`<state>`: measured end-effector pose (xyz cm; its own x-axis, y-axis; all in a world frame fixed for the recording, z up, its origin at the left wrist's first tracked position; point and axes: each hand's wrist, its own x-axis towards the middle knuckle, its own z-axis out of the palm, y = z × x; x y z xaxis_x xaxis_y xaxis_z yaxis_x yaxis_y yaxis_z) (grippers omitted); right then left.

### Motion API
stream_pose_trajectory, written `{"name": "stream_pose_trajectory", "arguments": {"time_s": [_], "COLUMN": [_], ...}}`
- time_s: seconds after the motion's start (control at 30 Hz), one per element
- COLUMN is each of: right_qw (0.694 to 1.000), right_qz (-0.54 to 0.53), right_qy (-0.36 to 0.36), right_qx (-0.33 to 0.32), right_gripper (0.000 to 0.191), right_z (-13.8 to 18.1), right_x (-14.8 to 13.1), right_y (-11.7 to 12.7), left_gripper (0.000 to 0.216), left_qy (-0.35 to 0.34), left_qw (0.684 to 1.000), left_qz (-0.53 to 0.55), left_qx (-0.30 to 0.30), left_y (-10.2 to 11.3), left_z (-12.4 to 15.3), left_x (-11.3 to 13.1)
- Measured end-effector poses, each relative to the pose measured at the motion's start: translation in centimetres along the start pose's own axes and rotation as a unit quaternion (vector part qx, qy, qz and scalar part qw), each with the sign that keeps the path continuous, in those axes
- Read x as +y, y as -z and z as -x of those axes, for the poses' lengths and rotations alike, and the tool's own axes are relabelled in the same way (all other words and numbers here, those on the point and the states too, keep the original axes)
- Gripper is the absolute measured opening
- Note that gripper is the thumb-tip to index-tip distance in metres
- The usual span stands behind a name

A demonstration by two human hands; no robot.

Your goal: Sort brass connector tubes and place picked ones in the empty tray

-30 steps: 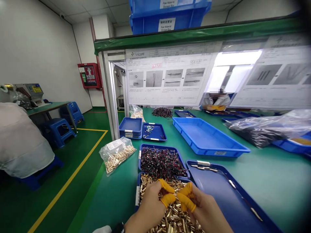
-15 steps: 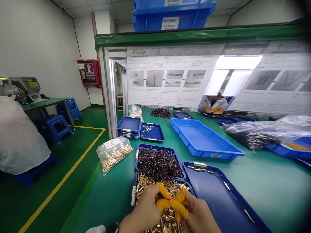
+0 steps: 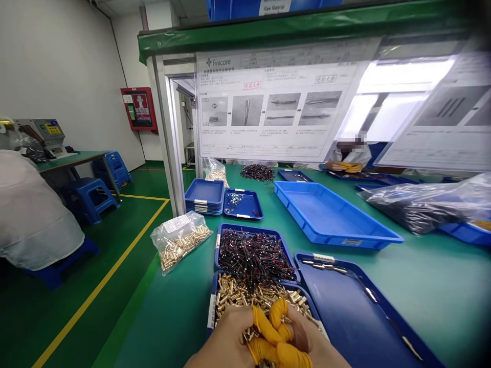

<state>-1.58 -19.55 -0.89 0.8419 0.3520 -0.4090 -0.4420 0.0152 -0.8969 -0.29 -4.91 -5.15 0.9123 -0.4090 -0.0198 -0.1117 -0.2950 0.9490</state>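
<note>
My left hand (image 3: 233, 335) and my right hand (image 3: 312, 337) meet low in the view, with yellow cots on the fingertips. Their fingers are bent and pressed together, and whatever they pinch is too hidden to make out. Beneath them is a blue tray (image 3: 213, 294) full of small brass-coloured metal sleeves (image 3: 240, 291); a few sleeves show between the fingers. Directly beyond stands another blue tray (image 3: 218, 255), heaped with short black-and-red wires (image 3: 255, 255). To the right, a long blue tray (image 3: 341, 306) holds thin wire pieces with metal sleeves (image 3: 370, 294) along its far right side.
A clear bag of sleeves (image 3: 182, 245) lies left of the trays. Farther back are stacked blue trays (image 3: 204, 194), a small parts tray (image 3: 243, 204) and a large light-blue bin (image 3: 333, 212). Instruction sheets (image 3: 264, 140) hang ahead. Another person's gloved hands (image 3: 347, 167) show across the table.
My hands have drawn closer together and slightly lower, with the yellow fingertips now overlapping more. The camera view has tilted down a little. The trays stay in place.
</note>
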Motion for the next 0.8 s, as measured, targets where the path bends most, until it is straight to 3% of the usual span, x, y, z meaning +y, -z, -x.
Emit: {"name": "stream_pose_trajectory", "arguments": {"time_s": [0.1, 0.17, 0.23, 0.3, 0.37, 0.53, 0.67, 0.8], "right_qw": [0.995, 0.974, 0.914, 0.825, 0.809, 0.861, 0.891, 0.899], "right_qz": [0.052, 0.105, 0.211, 0.316, 0.359, 0.370, 0.338, 0.327], "right_qy": [0.018, 0.052, 0.087, 0.080, 0.087, 0.125, 0.154, 0.165], "right_qx": [0.082, 0.192, 0.335, 0.461, 0.457, 0.326, 0.260, 0.241], "right_gripper": [0.062, 0.057, 0.053, 0.051, 0.044, 0.036, 0.034, 0.029], "right_z": [0.3, 0.9, 1.5, 1.6, 1.2, 0.2, 0.1, 0.1], "right_x": [0.0, -0.5, -1.1, -1.5, -1.5, -0.1, 1.2, 1.3], "right_y": [2.0, 4.4, 6.8, 8.2, 8.2, 4.8, 3.1, 2.3], "left_gripper": [0.011, 0.019, 0.023, 0.024, 0.025, 0.025, 0.007, 0.019], "left_qy": [-0.035, -0.031, 0.004, -0.015, -0.054, -0.076, -0.037, 0.008], "left_qw": [0.999, 0.998, 0.986, 0.970, 0.953, 0.944, 0.979, 0.986], "left_qz": [-0.029, -0.032, -0.088, -0.176, -0.258, -0.286, -0.094, 0.111], "left_qx": [-0.007, 0.051, 0.142, 0.166, 0.151, 0.149, 0.177, 0.124], "left_y": [1.3, 2.3, 3.2, 3.7, 3.8, 3.4, 3.2, 2.0], "left_z": [-1.4, -2.5, -3.5, -4.3, -5.0, -5.4, -4.3, -3.4], "left_x": [1.5, 1.8, 1.2, 0.2, -0.7, -0.6, 1.1, 2.4]}}
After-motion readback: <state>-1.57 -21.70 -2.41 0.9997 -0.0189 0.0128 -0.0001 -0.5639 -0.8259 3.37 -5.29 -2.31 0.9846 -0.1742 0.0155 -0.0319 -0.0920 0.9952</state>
